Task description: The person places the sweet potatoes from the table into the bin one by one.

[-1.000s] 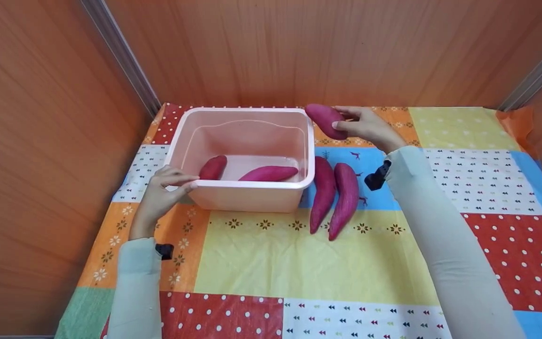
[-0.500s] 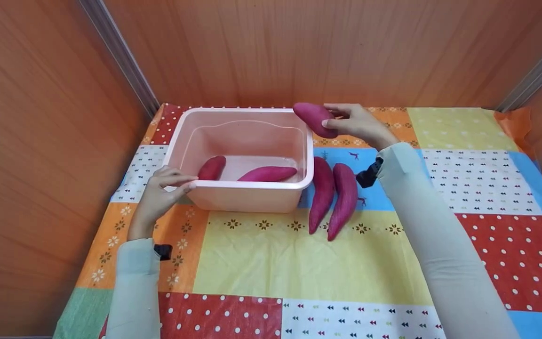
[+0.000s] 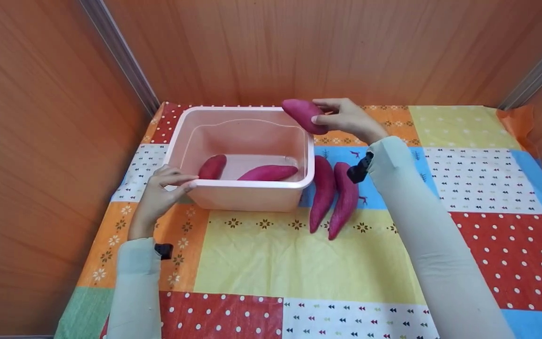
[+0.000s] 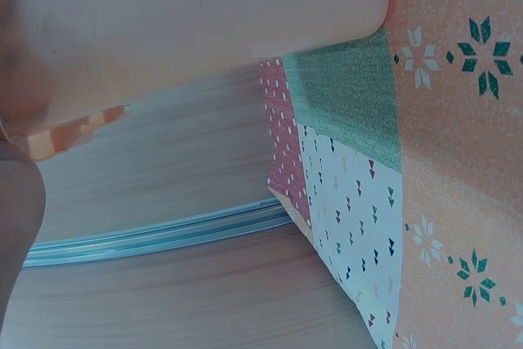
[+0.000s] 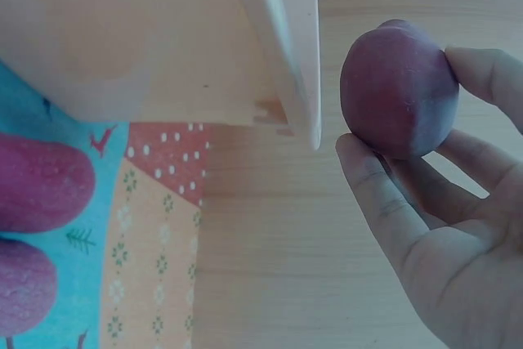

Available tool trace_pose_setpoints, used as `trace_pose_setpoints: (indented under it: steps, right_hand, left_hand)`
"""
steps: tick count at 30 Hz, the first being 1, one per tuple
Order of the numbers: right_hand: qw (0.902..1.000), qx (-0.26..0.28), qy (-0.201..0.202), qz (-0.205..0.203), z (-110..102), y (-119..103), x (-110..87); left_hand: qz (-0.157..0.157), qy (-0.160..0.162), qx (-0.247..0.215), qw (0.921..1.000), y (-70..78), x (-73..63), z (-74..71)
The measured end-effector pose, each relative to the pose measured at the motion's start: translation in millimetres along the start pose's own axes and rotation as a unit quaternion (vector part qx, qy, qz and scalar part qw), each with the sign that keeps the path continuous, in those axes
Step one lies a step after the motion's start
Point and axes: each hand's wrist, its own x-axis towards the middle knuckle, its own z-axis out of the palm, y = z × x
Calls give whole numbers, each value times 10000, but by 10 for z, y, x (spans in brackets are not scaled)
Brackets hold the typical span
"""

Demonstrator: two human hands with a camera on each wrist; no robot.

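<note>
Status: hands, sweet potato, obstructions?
Left hand gripping pink rectangular plastic tub by rim. Right hand holding elongated purple sweet potato near far-right corner. No obstruction visible.

The front wall of the bin (image 3: 247,198) hides the lower parts of two inner potatoes (image 3: 212,166) (image 3: 269,173); a thumb (image 3: 320,119) covers part of the held potato (image 3: 300,113). Both sleeves (image 3: 137,287) (image 3: 433,235) leave the head view's bottom edge. The left wrist view crops the left hand (image 4: 18,214) to a sliver; the right wrist view cuts the right hand (image 5: 470,263) and two outer potatoes (image 5: 41,184) (image 5: 24,288).
</note>
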Motion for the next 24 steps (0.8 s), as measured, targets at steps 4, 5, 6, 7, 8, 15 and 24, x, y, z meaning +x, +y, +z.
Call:
trace_pose_setpoints:
  steps: [4,5,6,7,8,15,24]
  right_hand:
    - [10000,-62,-37,38,34,-38,19]
    - [10000,-60,-62,47,43,-50,26]
    - [9999,-61,-77,57,53,-61,34]
    - [9999,-42,-96,63,61,-73,39]
    - [9999,-24,-109,64,69,-87,44]
    - [9999,-50,-137,-42,137,-167,67]
    - [9996,-61,-235,-124,222,-223,123]
  left_hand:
    - [1,32,45,10000,-158,36,13]
    - [32,57,46,10000,-199,46,15]
    - [77,81,72,9999,-224,51,16]
    - [120,107,86,9998,-242,54,18]
    - [155,131,99,9997,-254,55,18]
    - [272,152,91,9995,-270,39,11]
    - [181,99,48,9998,-255,44,16]
